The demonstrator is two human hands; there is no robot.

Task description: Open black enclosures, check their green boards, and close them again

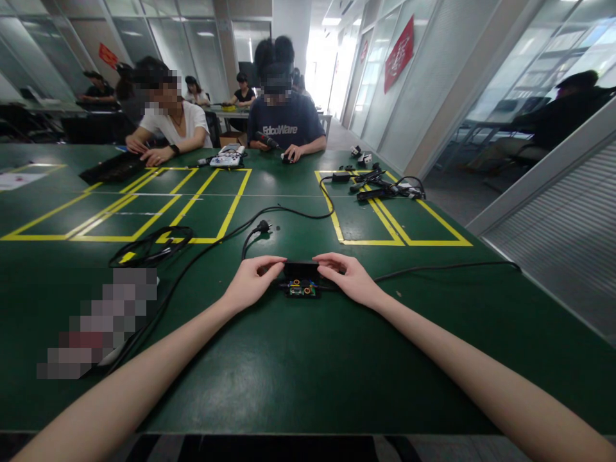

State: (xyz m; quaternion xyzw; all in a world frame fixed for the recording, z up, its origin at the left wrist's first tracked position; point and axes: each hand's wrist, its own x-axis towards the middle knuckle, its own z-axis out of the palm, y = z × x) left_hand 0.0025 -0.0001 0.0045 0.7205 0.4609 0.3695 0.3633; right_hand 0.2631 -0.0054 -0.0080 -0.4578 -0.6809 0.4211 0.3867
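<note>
A black plastic casing half (301,269) stands on edge between my hands, just behind an exposed circuit board (302,289) with copper coils. My left hand (255,280) pinches the left end of that casing half between thumb and fingers. At its right end, my right hand (347,276) grips it the same way. The board appears to lie in the other black casing half on the table. Black cable leaves it at both sides, partly hidden by my hands. Behind my left hand lies a black power plug (262,226).
A coiled black cable (151,247) and a blurred-out long object (103,321) lie to the left. Black adapters and cables (373,186) are heaped inside yellow tape (407,243) at the back right. Two people (283,122) work across the green table (269,372).
</note>
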